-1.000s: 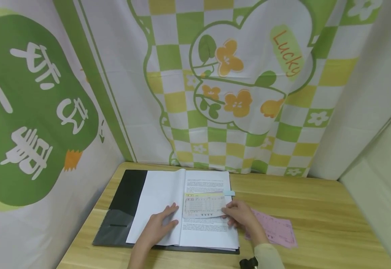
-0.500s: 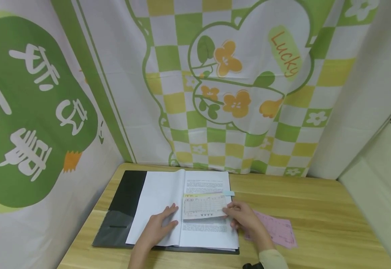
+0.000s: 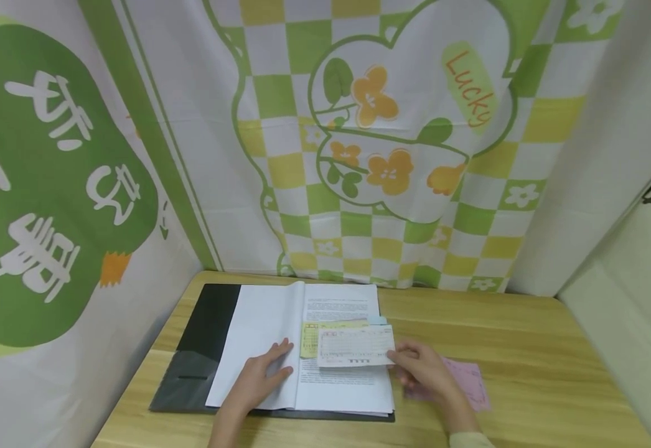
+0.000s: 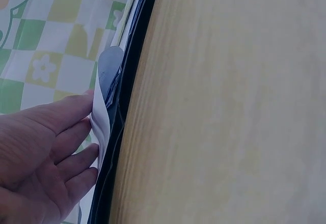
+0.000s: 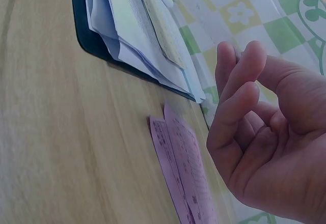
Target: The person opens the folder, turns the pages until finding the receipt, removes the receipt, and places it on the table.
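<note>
A black folder (image 3: 213, 311) lies spread on the wooden table, its white pages turned open. My left hand (image 3: 255, 379) rests with extended fingers on the blank left page (image 3: 261, 317), near the fold. In the left wrist view, its fingers (image 4: 76, 152) lie against the curved paper. My right hand (image 3: 429, 373) pinches a white printed form slip (image 3: 353, 345) by its right edge, over the printed right page (image 3: 342, 389). A yellow form slip (image 3: 309, 339) lies on that page, partly hidden by the white one. Pink slips (image 5: 178, 163) lie beside the folder, partly behind my right hand.
A light blue tab (image 3: 379, 320) sticks out from the folder's right side. The wooden table (image 3: 538, 361) extends to the right. Patterned green and white cloth (image 3: 370, 236) hangs along the table's back edge, with more fabric on both sides.
The white slip has moved right in my right hand, away from the fold, uncovering the yellow slip under it. My left hand stays on the page.
</note>
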`<state>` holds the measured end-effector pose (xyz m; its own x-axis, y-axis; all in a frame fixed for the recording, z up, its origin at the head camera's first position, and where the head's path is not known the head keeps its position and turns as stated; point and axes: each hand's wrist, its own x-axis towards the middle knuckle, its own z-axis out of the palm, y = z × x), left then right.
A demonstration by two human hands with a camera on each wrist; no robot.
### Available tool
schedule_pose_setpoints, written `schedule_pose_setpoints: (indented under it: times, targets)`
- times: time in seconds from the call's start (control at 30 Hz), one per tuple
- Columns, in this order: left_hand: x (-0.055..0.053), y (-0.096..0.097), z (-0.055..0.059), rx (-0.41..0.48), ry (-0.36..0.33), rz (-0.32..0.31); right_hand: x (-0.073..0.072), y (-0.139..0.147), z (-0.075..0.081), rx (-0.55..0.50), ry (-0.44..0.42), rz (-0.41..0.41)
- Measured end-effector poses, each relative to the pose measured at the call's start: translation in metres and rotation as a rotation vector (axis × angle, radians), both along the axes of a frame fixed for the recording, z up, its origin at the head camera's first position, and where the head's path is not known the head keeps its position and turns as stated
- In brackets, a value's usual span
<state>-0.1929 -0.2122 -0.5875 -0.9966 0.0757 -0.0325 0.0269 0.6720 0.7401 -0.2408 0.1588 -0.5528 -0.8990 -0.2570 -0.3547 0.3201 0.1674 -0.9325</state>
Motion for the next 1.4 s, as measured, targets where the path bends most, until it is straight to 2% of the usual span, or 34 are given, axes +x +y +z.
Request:
schedule_pose_setpoints:
  times: [0.13, 0.37, 0.7, 0.8, 0.93, 1.13, 1.4]
  targets:
    - [-0.001, -0.001, -0.001, 0.007, -0.003, 0.012, 0.003, 0.007, 0.001, -0.032, -0.03, -0.022]
    - [-0.001, 0.001, -0.002, 0.013, -0.018, 0.023, 0.008, 0.019, 0.001, 0.102, 0.059, -0.072]
    - [0.001, 0.002, 0.002, 0.006, -0.007, 0.016, 0.016, 0.051, 0.003, 0.18, 0.069, -0.103]
    - [0.001, 0.002, 0.002, 0.007, -0.013, 0.016, 0.018, 0.058, 0.002, 0.171, 0.06, -0.122]
    - [0.001, 0.002, 0.001, 0.009, -0.014, 0.016, 0.021, 0.064, -0.001, 0.164, 0.059, -0.107]
    - [0.001, 0.002, 0.002, 0.021, -0.002, 0.008, 0.026, 0.077, -0.007, 0.19, 0.102, -0.079]
    - [0.002, 0.003, 0.003, 0.021, -0.016, 0.015, 0.036, 0.102, -0.007, 0.224, 0.051, -0.129]
